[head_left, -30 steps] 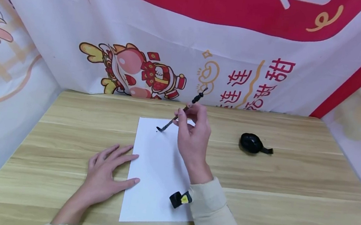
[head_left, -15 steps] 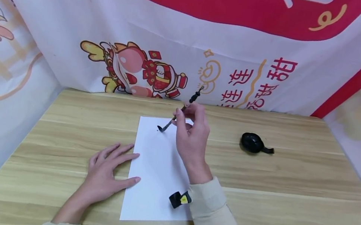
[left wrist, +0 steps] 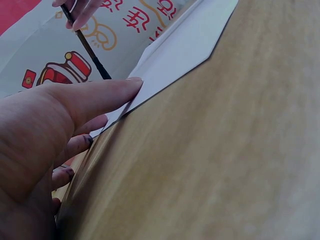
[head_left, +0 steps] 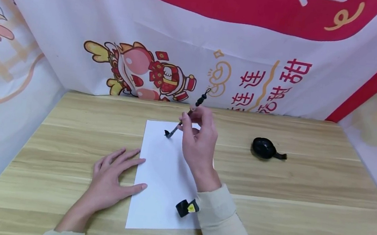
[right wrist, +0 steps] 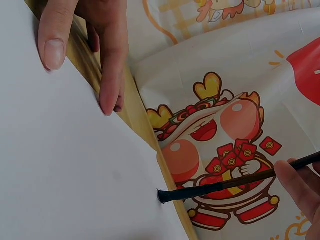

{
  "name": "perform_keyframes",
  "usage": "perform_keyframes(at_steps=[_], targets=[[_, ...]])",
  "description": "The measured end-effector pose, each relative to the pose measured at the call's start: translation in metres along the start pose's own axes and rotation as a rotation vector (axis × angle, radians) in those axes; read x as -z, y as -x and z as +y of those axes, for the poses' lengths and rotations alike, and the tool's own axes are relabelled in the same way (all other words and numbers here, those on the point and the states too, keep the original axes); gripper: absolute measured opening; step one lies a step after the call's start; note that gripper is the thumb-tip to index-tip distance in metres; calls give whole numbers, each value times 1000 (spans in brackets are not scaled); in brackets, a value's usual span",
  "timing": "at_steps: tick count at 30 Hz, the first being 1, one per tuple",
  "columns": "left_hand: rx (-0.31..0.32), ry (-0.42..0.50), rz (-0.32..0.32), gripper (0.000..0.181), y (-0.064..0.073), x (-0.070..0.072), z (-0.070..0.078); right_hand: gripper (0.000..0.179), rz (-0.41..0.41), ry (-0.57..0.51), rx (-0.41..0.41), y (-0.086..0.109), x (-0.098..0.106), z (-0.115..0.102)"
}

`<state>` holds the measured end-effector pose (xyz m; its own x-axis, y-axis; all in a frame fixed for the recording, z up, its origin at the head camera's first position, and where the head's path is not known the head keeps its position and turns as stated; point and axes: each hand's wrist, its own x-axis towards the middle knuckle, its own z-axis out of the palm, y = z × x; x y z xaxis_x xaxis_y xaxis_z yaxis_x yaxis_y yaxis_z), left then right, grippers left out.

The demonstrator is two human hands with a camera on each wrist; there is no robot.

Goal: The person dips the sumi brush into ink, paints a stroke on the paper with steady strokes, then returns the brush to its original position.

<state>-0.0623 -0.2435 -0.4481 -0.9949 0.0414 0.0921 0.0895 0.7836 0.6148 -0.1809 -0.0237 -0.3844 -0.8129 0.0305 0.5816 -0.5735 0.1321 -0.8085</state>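
In the head view my right hand (head_left: pixel 201 144) pinches a dark ink brush (head_left: pixel 174 131) partway up its handle, and the handle leans up and to the right. The bristles meet the white sheet of paper (head_left: pixel 162 185) near its top left, beside a small black ink mark (head_left: pixel 166 132). In the right wrist view the brush (right wrist: pixel 225 185) has its bristles bent against the paper. My left hand (head_left: pixel 110 180) lies spread on the paper's left edge, thumb and fingertips touching it. Dark smudges show on its fingers (left wrist: pixel 80 143) in the left wrist view.
A black rounded container (head_left: pixel 263 148) with a short tail sits on the wooden table (head_left: pixel 306 194), right of the paper. Printed cloth (head_left: pixel 172 17) hangs behind and at both sides. A small black camera (head_left: pixel 182 208) sits at the right wrist, above the paper.
The brush handle has tipped somewhat more upright, its top moving left. A tiny dot near the bristles has become a larger black mark. My left hand has stayed in place.
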Motion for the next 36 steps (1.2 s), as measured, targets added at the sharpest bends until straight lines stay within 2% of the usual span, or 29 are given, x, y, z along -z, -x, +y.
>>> perform_keyframes(at_steps=[13, 36], targets=[[0, 18, 2, 67, 0, 0, 1, 20, -17, 35, -7, 0, 1, -5], [11, 14, -1, 67, -1, 0, 1, 22, -33, 20, -8, 0, -1, -6]])
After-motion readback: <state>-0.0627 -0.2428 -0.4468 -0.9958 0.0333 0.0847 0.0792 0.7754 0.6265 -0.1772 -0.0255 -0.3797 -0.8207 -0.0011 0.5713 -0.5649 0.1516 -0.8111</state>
